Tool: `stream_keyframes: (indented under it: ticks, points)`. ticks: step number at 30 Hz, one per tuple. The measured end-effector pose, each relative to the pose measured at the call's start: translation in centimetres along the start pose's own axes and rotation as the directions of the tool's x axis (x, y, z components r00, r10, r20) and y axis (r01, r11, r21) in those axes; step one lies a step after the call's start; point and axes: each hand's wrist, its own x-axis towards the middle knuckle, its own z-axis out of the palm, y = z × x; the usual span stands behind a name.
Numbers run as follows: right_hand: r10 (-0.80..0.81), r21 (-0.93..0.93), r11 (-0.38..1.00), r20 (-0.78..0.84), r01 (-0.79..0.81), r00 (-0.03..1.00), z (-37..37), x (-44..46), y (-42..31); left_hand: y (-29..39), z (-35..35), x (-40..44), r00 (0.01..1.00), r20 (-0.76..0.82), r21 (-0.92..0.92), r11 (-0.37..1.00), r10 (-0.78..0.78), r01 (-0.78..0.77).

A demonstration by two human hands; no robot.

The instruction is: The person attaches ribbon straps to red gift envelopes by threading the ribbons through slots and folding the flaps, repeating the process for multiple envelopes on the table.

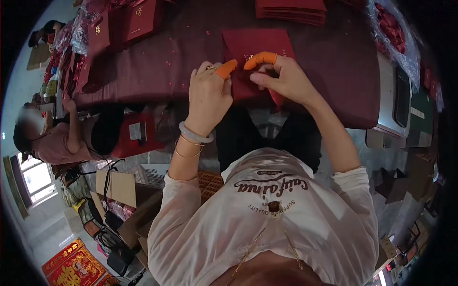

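A dark red paper bag or folder (255,39) with small pale lettering lies on the cloth-covered table in front of me. Over its near part is my left hand (210,90), fingers curled inward, an orange finger cot on the index finger; what its fingertips hold is hidden. My right hand (285,78) faces it a short gap away, wearing another orange cot. Its index finger and thumb curve toward each other with a small space between, the other fingers folded beneath. Below this hand hangs a pointed red piece (276,99); I cannot tell whether it is ribbon or bag.
More red bags (141,20) stand at the far left, and a red stack (291,12) lies at the far edge. A phone (402,97) and plastic-wrapped red material (392,28) are on the right. Another person (62,138) sits at left. Cardboard boxes (117,188) stand behind.
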Motion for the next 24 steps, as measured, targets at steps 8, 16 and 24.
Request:
stream_keyframes:
  ticks: [8, 16, 24]
  points:
    - [0.047, -0.281, 0.959, 0.012, -0.041, 0.999, 0.5, 0.0, -1.2, -4.5, -4.4, -2.7, 0.971, 0.068, -0.109, 0.966, -0.227, 0.234]
    - [0.048, 0.152, 0.987, 0.089, -0.061, 0.995, -0.6, 0.3, -0.8, -5.0, -3.8, -5.2, 0.871, 0.308, -0.592, 0.64, -0.382, 0.49]
    - [0.034, 0.187, 0.981, 0.111, -0.054, 0.993, -0.5, 0.4, -0.4, 0.0, -0.1, -3.2, 0.843, -0.439, -0.084, 0.948, -0.311, 0.306]
